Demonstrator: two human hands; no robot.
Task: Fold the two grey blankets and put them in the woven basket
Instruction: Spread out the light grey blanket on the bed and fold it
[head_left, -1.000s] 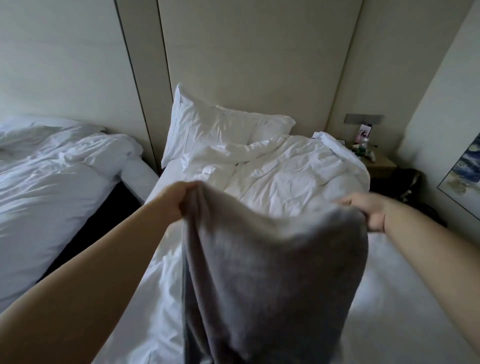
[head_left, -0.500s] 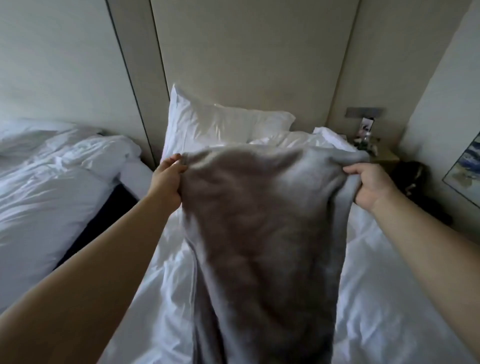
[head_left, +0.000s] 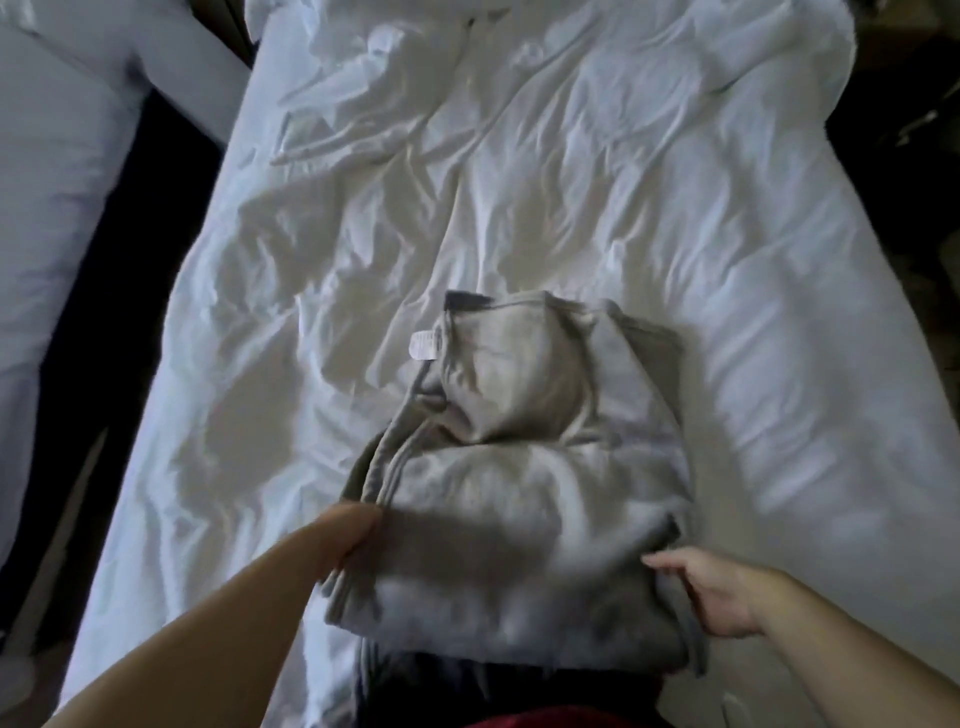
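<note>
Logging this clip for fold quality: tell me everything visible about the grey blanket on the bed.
The blanket is grey, soft and fleecy-looking, folded into a thick, roughly rectangular stack of several layers. It is rumpled, with a loose hump on its far half. A small white label sticks out near its far left corner. It lies flat at the near end of the white duvet. The left hand grips its layered left edge. The right hand touches its right edge, grip unclear.

Left hand (head_left: 349, 538), right hand (head_left: 719, 595) and forearms (head_left: 208, 639) are bare; red clothing (head_left: 545, 721) shows at the bottom.
</note>
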